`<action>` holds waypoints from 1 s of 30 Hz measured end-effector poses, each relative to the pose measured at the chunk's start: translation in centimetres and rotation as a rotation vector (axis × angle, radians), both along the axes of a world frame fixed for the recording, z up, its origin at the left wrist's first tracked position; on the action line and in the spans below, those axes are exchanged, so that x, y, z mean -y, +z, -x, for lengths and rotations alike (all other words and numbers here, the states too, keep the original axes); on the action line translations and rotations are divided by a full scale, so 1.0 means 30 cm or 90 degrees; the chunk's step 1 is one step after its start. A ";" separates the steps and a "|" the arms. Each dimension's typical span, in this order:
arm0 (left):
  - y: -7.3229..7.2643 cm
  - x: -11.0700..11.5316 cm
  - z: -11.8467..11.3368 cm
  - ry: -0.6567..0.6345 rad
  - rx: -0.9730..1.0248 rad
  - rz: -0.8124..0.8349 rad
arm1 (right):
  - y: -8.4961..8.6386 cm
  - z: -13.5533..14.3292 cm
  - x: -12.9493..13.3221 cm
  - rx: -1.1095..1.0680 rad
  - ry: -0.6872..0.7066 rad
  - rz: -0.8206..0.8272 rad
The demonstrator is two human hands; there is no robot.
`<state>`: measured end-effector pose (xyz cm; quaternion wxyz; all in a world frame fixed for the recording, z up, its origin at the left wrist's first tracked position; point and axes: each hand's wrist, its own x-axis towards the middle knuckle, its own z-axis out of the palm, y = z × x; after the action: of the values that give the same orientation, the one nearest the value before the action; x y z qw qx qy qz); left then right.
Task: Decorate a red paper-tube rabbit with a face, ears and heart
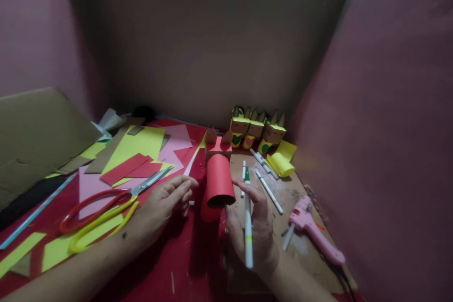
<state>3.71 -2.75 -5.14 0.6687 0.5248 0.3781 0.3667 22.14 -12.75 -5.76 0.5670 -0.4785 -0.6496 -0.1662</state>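
Observation:
A red paper tube (218, 177) has its open dark end toward me. A red box-shaped head (218, 144) with two brown cardboard ears is at its far end. My right hand (256, 226) holds a white marker (248, 226) with a green tip, and its thumb and forefinger reach the tube's right side. Left of the tube, my left hand (173, 196) is closed, fingers curled and pressed together, apart from the tube; what they hold, if anything, is hidden. Large scissors (132, 193) with red and yellow handles lie beside my left wrist.
Several yellow-topped cardboard figures with ears (255, 128) stand at the back. A pink glue gun (314, 231) rests at the right on a cardboard board (300, 264). Markers (269, 192) and a yellow paper roll (282, 164) lie nearby. Coloured paper (136, 146) covers the left side.

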 end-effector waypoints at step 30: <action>0.041 0.094 -0.124 -0.075 0.100 0.003 | 0.176 0.049 0.069 -0.470 0.243 0.053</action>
<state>7.44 -5.56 -3.91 0.7180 0.5142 0.2935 0.3661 20.68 -14.82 -0.49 0.7625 -0.3996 -0.4859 0.1509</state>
